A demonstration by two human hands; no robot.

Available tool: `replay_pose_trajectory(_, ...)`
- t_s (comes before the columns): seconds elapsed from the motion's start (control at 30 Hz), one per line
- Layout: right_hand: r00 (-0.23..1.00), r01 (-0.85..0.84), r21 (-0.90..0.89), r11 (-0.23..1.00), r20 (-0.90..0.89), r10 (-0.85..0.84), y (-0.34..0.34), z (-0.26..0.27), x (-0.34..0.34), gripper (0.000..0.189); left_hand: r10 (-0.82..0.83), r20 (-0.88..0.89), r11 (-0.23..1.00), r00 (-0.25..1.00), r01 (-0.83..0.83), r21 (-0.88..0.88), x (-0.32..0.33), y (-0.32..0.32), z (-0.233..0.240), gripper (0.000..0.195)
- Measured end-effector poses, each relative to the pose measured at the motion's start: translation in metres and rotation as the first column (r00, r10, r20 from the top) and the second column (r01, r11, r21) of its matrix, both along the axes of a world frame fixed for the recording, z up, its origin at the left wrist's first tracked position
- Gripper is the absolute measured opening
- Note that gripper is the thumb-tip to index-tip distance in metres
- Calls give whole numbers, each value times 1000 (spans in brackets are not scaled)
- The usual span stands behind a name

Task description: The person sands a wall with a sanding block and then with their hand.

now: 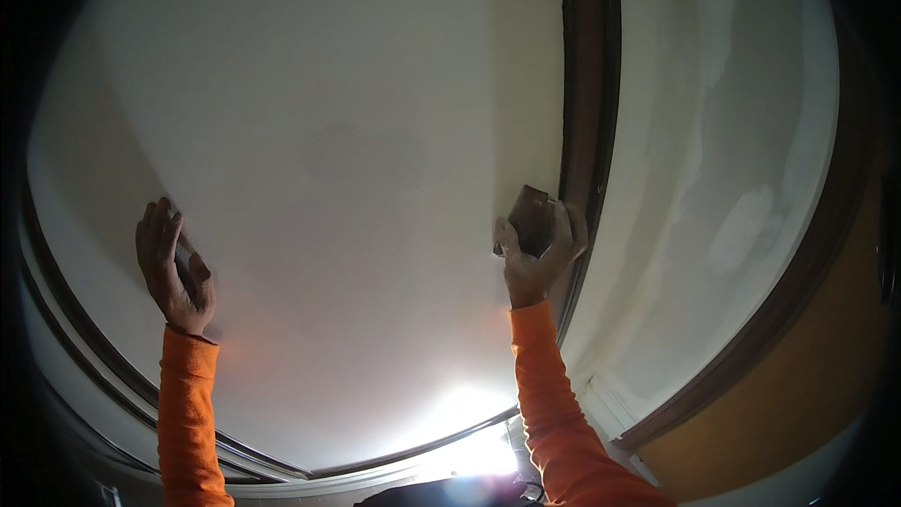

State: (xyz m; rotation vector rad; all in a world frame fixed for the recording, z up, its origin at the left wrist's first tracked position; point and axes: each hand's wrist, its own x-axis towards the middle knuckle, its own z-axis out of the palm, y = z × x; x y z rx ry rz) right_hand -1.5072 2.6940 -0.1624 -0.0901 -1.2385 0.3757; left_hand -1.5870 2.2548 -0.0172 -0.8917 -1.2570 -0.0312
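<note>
In front of me spreads a broad off-white painted panel (366,239), apparently part of a ceiling. Near its right side, my right hand (542,253) grips a dark brown sheet or pad (533,222), probably sandpaper, between thumb and fingers against the surface. Pale dust coats the fingers of that hand. Further left, my left hand (172,267) is raised to the same panel, palm towards it. A dark flat piece (186,260) shows between its thumb and fingers; most of this piece is hidden, so its kind is unclear. Both forearms wear orange sleeves.
Dark brown trim (591,84) borders the panel just right of my right hand. Beyond it lies a white section (746,127) with patchy filler marks. An orange-brown wall (767,408) stands at the lower right. Bright light (479,443) glares at the bottom. More dark trim (91,345) curves along the lower left.
</note>
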Motion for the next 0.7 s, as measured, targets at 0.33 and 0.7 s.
replay_pose_trajectory(0.33, 997, -17, -364, 931, 66, 44, -38, -11, 0, 58, 20, 30, 1000, 999, -20, -1, -1, 8, -4, 51)
replay_pose_trajectory(0.7, 979, 146, -213, 966, 168, -111, -7, -57, 2, 58, 7, 6, 1000, 1000, -7, 1, -4, 8, -3, 46)
